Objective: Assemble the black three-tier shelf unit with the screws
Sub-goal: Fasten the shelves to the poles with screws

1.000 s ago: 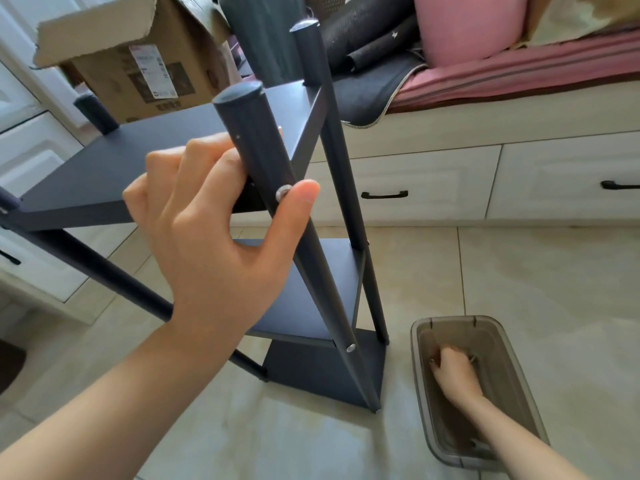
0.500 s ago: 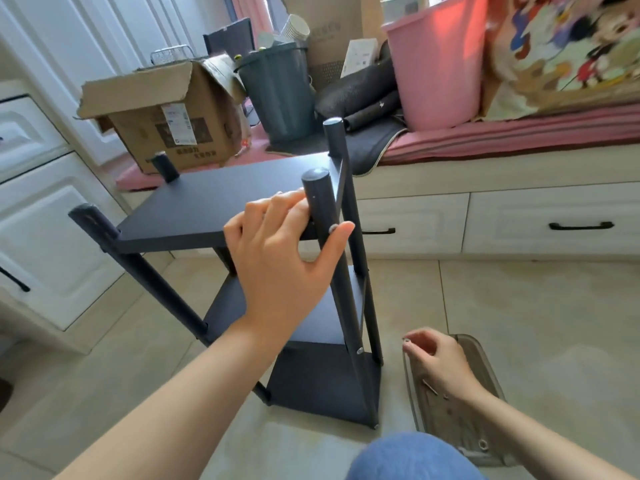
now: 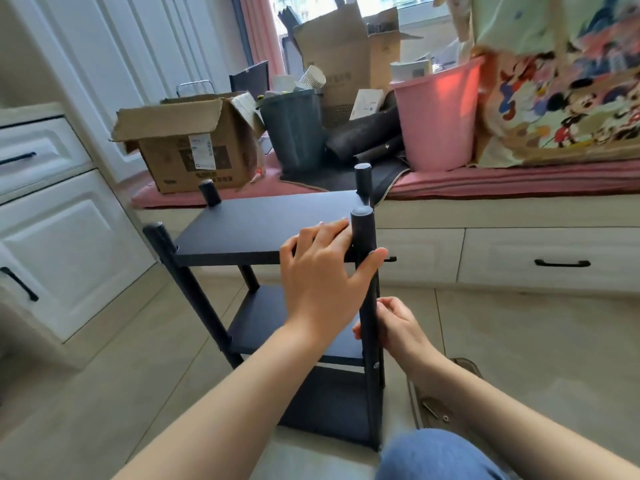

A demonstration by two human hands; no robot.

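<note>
Since a moment ago, my right hand is rising from the tray to the post, grip pinching something I cannot make out, while my left hand is gripping the shelf unit; next I'm seating a screw.

A pale tiled floor ran up to a white drawer bench; above it daylight entered a window, white cabinets to its left.

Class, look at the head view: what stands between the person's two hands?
The near right post of the shelf unit. The left hand grips it at the top shelf; the right hand is at its other side, lower down.
</note>
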